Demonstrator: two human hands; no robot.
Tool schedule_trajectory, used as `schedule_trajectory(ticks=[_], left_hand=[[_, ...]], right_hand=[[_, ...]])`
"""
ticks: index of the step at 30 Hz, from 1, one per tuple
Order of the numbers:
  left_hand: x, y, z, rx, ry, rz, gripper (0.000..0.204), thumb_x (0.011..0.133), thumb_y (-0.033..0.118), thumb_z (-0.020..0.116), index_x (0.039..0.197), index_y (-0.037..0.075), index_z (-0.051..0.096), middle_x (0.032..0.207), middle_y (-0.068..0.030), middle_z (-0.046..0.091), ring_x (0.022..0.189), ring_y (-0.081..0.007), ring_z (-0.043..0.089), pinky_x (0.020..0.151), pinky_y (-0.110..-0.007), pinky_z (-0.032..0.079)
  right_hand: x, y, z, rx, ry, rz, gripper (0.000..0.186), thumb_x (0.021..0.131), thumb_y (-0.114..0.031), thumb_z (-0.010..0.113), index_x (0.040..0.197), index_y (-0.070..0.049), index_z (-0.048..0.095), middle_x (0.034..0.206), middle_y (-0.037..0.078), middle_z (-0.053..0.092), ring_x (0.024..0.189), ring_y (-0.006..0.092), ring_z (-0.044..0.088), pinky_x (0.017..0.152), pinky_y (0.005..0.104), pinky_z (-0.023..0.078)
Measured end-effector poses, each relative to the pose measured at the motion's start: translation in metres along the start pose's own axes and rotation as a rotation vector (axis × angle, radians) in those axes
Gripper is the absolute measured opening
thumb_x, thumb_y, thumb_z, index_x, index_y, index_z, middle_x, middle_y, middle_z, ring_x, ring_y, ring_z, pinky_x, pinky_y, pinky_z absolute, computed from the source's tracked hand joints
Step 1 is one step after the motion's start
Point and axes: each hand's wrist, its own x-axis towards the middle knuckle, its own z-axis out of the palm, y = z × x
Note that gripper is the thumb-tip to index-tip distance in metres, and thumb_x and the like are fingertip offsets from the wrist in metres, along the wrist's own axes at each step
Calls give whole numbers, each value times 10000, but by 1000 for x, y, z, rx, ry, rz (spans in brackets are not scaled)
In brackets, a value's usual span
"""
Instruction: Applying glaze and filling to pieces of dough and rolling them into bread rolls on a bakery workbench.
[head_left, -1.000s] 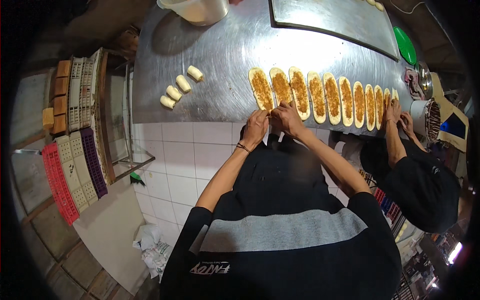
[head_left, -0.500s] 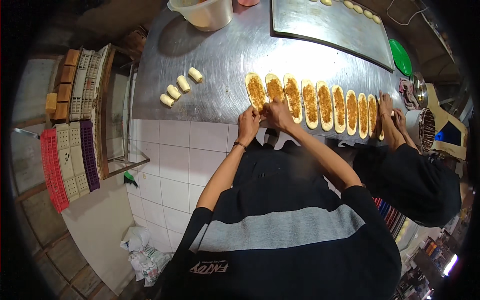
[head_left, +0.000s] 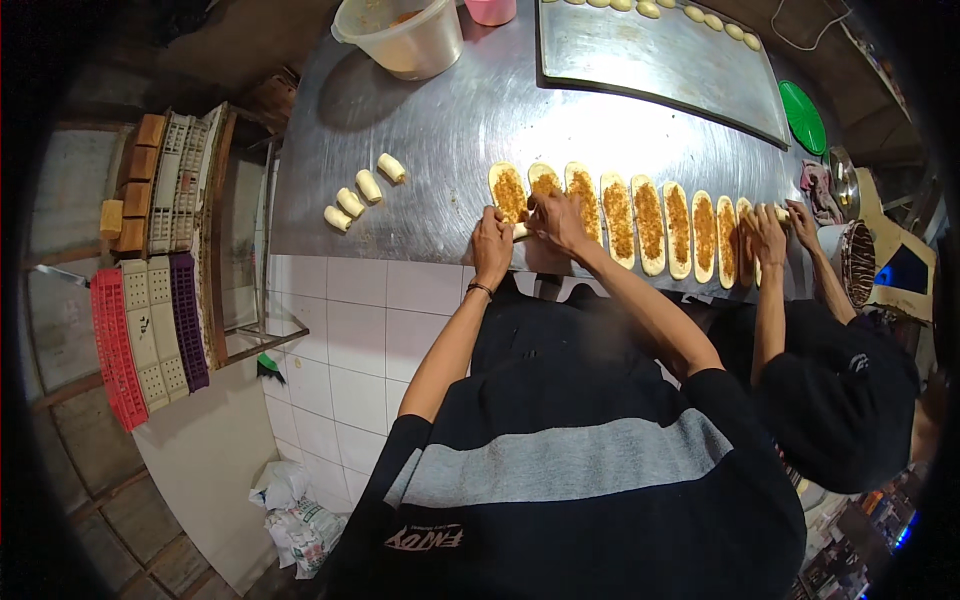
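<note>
At the table's near edge, my left hand (head_left: 491, 247) has its fingers curled on the left end of the leftmost dough strip (head_left: 509, 192). My right hand (head_left: 560, 220) grips the other end of its rolled near part (head_left: 521, 230) and covers the lower half of the second dough strip (head_left: 544, 180). Each flat oval strip carries a brown, crumbly filling. Several more filled dough strips (head_left: 619, 222) lie in a row to the right. Off to the left are several finished dough rolls (head_left: 369, 186).
A co-worker's hands (head_left: 768, 235) hold a rolled dough piece at the row's right end. Farther back on the metal table (head_left: 430, 130) stand a translucent bucket (head_left: 410, 45) and a large tray (head_left: 660, 65) with dough pieces. A green round lid (head_left: 802, 117) lies at right.
The near end of the leftmost strip now shows as a small roll between my hands. The co-worker's hands have moved apart, with a dough roll between them. The view has shifted slightly.
</note>
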Motion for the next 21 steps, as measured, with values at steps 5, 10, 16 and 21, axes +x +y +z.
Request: schedule_trajectory(ticks=[5,10,16,21], left_hand=[[-10,-4,1,51,-3,186,158,902,67,694,1025,3,619,897,-157,611,862,-324,620,789,-424,504],[11,7,-15,173,-6,298,243,919,81,690,1154,23,661,1156,-146,547,1093,-346,553,943,-461,446],[58,6,-12,124,194,230,161,918,34,674,1068,0,628,1078,-152,567,797,-276,639,751,-374,517],[31,5,-14,-30,67,196,241,899,-37,656,1131,-16,593,1176,-145,546,799,-228,662,703,-337,547]], right_hand=[[-25,1,11,-33,66,-159,200,854,-231,736,1026,-138,692,946,45,695,1070,268,573,837,504,332],[13,6,-7,-127,95,-207,216,880,-250,703,1066,-140,698,990,68,690,1071,275,563,835,508,338],[56,-8,-20,-11,117,-62,213,916,-248,687,1081,-113,694,886,138,667,942,333,618,816,496,373],[28,1,-3,29,99,-173,259,889,-239,707,1115,-118,672,915,110,670,919,322,613,774,489,385]])
